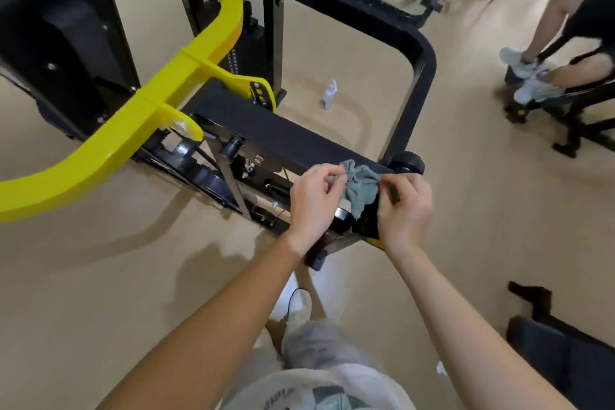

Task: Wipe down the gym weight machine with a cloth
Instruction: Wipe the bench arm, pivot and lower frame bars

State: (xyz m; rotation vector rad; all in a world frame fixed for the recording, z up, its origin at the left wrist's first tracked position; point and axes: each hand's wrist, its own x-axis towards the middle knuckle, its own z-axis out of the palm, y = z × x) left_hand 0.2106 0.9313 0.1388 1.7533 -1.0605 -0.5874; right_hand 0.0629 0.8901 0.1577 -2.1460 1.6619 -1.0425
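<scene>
Head cam, looked straight down at the weight machine (271, 27) and its flat black beam (266, 130). Found the cloth (361, 185) scrunched up at the beam's near end, soft grey-green stuff, hanging a bit over the edge. Had the left hand (314, 201) pinching it from the beam's left and the right hand (404, 206) gripping it from the right, fingers curled into the fabric on both. Spotted a glossy yellow arm (133, 123), boxy and bent, left of the beam, with a matte black pad (60, 27) beyond that. Noticed a rounded black tube frame (424, 76) looping off the beam's far right, and a clear spray bottle (329, 95) upright on smooth tan floor (100, 260) just past the beam. Got plenty of bare floor nearer than the beam and to its left. Saw another person (565, 27) seated well off to its right.
</scene>
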